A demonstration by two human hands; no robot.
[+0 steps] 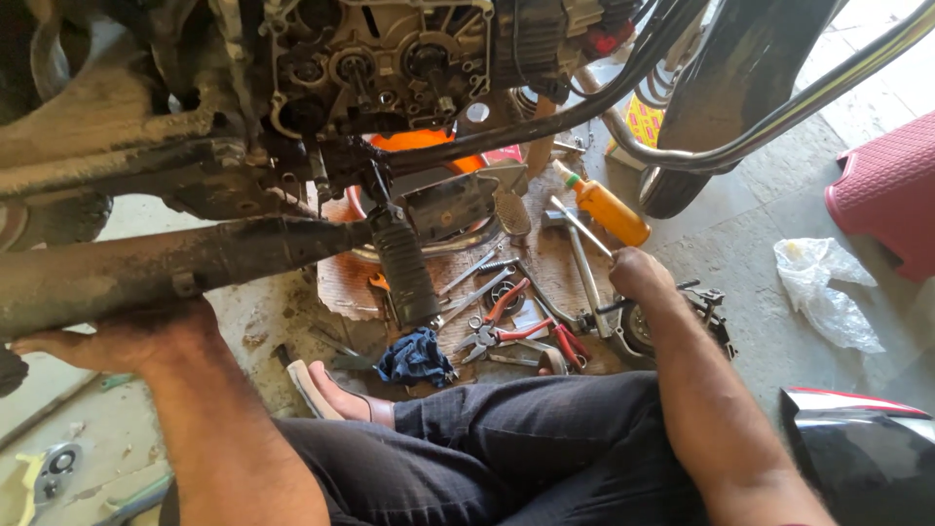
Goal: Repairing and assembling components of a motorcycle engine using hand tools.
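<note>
Both hands are out in the head view, one on each side of the seated person's dark trousers (506, 438); the left hand (117, 341) lies flat and open against the underside of the grimy exhaust pipe (185, 268), fingers stretched along it, pressing or steadying rather than gripping anything; the right hand (638, 275) is down among the tools on the floor, its fingers curled narrowly around what looks like a slim metal tool (584, 234), though the exact hold is hidden behind the knuckles and I cannot tell how firmly it is closed; the motorcycle engine (390, 58) hangs above with its side cover off, gears and shafts laid bare, so the stripping-down appears well advanced, while nothing seen suggests reassembly has begun; a rubber-sleeved footpeg (404, 268) juts down in front of the engine, still attached; on the cardboard sheet (341, 282) spread over the concrete floor (760, 224) lie red-handled pliers (506, 317), several spanners (477, 282), an orange bottle (609, 212) and a blue rag (417, 358), all close together and within reach of the right hand; a round metal part (638, 329) sits just beside that wrist; a crumpled plastic bag (823, 292) lies well apart to the right, near a red stool (891, 190); a sandalled foot (336, 394) rests between the rag and the trousers.
</note>
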